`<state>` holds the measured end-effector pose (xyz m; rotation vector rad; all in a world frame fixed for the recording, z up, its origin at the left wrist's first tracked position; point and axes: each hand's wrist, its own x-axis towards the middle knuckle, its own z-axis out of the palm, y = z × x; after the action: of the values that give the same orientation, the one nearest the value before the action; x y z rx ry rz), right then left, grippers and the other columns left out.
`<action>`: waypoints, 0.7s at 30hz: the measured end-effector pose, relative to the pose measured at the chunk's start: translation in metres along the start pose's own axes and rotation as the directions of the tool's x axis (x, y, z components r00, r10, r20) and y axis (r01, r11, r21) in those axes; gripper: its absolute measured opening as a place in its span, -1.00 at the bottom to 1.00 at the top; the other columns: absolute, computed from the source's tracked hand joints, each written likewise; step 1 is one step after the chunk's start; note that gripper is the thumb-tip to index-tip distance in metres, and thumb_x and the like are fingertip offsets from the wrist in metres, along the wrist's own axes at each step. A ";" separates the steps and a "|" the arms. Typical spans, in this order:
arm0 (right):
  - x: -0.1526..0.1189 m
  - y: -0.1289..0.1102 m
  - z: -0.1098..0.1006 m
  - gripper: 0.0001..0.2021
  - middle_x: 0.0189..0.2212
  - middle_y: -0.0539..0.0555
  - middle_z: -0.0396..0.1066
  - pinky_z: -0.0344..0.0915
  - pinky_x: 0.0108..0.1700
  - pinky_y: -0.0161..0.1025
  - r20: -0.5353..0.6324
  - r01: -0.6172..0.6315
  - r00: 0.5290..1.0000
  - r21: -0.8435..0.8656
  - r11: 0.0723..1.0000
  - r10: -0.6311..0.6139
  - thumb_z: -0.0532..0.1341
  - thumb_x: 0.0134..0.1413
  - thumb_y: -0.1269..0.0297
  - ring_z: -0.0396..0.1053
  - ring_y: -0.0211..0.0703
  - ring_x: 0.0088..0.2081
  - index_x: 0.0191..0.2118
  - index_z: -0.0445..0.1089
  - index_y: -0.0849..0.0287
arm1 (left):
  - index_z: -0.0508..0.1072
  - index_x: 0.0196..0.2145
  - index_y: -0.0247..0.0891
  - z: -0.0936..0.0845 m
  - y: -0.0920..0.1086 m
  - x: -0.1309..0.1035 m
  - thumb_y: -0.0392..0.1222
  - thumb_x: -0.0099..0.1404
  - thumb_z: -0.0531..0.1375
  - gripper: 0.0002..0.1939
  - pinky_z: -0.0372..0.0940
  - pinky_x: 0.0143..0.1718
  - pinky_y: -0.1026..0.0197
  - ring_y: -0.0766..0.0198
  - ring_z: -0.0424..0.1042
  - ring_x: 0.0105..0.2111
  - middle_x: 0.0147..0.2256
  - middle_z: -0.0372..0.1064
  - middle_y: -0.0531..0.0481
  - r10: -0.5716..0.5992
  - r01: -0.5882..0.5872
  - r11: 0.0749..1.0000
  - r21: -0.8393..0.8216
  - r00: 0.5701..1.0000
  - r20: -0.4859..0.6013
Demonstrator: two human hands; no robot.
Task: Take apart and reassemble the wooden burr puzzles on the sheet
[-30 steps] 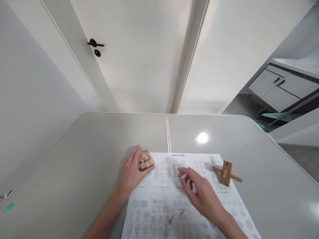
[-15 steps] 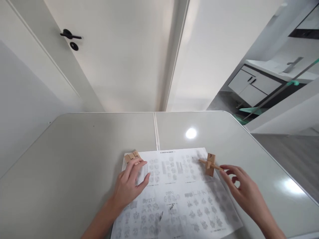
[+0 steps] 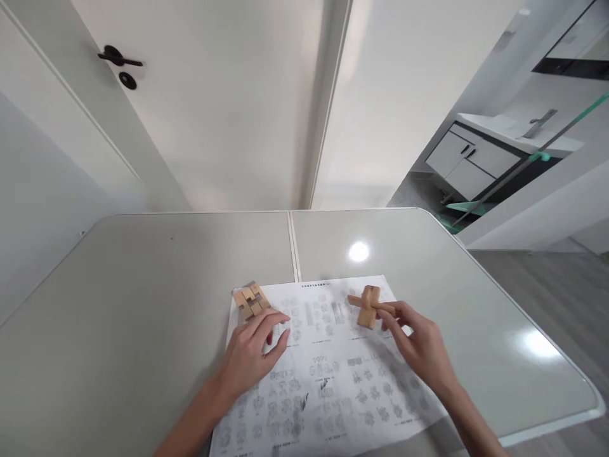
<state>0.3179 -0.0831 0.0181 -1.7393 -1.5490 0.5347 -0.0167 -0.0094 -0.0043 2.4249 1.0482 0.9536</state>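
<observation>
A small wooden cross-shaped puzzle point(image 3: 368, 315), made of a flat block with a stick through it, hangs just above the sheet. My right hand point(image 3: 421, 339) pinches one end of its stick between thumb and fingers. Over the left part of the paper, my left hand point(image 3: 250, 349) is open, thumb apart from the curved fingers and nothing between them. Close to its fingertips, a square wooden block puzzle point(image 3: 251, 301) with gaps among its pieces lies at the sheet's upper left corner. Both hands are above a printed instruction sheet point(image 3: 333, 374) with rows of faint diagrams.
The sheet lies on a light grey table point(image 3: 143, 317) with a seam point(image 3: 294, 247) across its middle. Behind the table's far edge stands a pale door point(image 3: 214, 114) with a black handle point(image 3: 118, 58). A washbasin cabinet point(image 3: 469, 158) is visible at the far right.
My right hand has moved left with the wooden cross, bringing it over the sheet and turning it. My left hand has drawn back slightly from the square puzzle, uncovering more of it.
</observation>
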 end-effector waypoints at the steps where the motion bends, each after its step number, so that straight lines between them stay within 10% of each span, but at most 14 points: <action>1: 0.003 -0.011 0.006 -0.71 -0.36 0.08 0.53 0.33 -0.49 -0.27 0.030 0.015 0.999 0.064 0.998 -0.017 0.14 0.47 0.02 0.46 -0.10 -0.41 -0.15 0.48 0.09 | 0.41 -0.02 -0.11 0.000 0.002 0.000 -0.22 0.51 0.17 -0.88 0.37 -0.39 0.25 0.37 0.37 -0.51 -0.14 0.53 0.02 -0.048 0.049 0.998 -0.047 0.999 0.021; 11: 0.022 -0.069 0.077 -0.73 -0.39 0.05 0.51 0.37 -0.38 -0.25 0.302 0.106 0.921 0.417 0.903 -0.248 0.17 0.47 0.06 0.46 -0.14 -0.41 -0.16 0.50 0.11 | 0.18 0.41 -0.06 -0.003 0.005 -0.003 0.25 0.12 0.49 0.04 0.39 0.20 -0.20 -0.21 0.41 0.24 0.32 0.32 -0.30 -0.275 0.348 0.820 -0.455 0.936 0.220; 21: 0.022 -0.054 0.105 -0.69 -0.43 0.04 0.47 0.34 -0.34 -0.22 0.342 0.110 0.890 0.481 0.870 -0.302 0.11 0.50 0.00 0.43 -0.14 -0.43 -0.10 0.44 0.11 | 0.36 0.25 -0.14 -0.003 0.008 -0.001 -0.11 0.04 0.51 -0.16 0.49 0.13 -0.14 -0.08 0.56 0.06 0.11 0.51 -0.20 -0.355 0.378 0.783 -0.494 0.924 0.144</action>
<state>0.2100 -0.0354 -0.0052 -1.1269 -1.6975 1.1035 -0.0152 -0.0155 0.0021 1.7146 1.0362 0.8969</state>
